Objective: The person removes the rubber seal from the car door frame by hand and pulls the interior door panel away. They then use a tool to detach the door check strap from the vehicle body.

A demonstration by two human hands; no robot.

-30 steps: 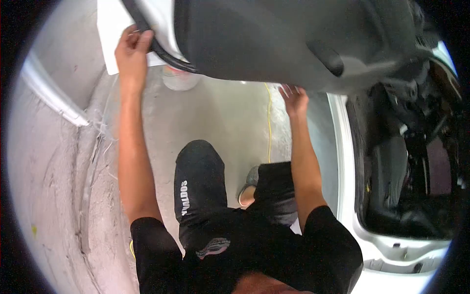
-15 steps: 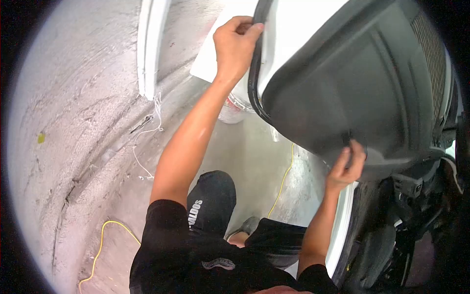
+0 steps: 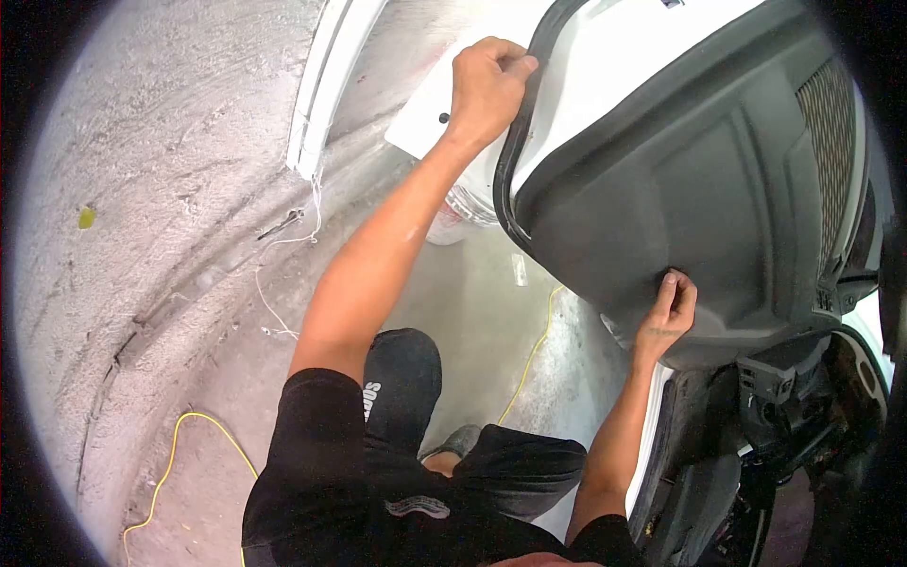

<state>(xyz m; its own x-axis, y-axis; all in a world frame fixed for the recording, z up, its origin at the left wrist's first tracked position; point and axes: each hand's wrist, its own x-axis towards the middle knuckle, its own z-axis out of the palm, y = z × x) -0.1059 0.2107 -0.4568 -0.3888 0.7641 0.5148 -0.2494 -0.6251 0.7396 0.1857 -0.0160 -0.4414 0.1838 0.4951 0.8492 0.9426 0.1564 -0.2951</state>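
Observation:
My left hand (image 3: 489, 87) is closed on a black rubber seal (image 3: 515, 142) along the edge of a white car panel (image 3: 605, 71), fingers curled over it and thumb on the near side. A large dark grey trim panel (image 3: 661, 208) lies to the right of the seal. My right hand (image 3: 673, 307) is closed in a pinch against the lower part of that trim. Whatever its fingertips may hold is too small and dark to make out. A patterned fabric strip (image 3: 824, 142) borders the trim at the right.
A textured wall (image 3: 170, 123) fills the left, with a white frame piece (image 3: 326, 85) and loose white string. A yellow cable (image 3: 529, 369) crosses the floor. Behind the seal stands a bucket (image 3: 463, 208). Dark car interior parts (image 3: 765, 387) are at lower right.
The view has shifted slightly, showing more of the white panel and the fabric strip. My left hand still grips the seal. My right hand stays at the trim, its fingers drawn closer together.

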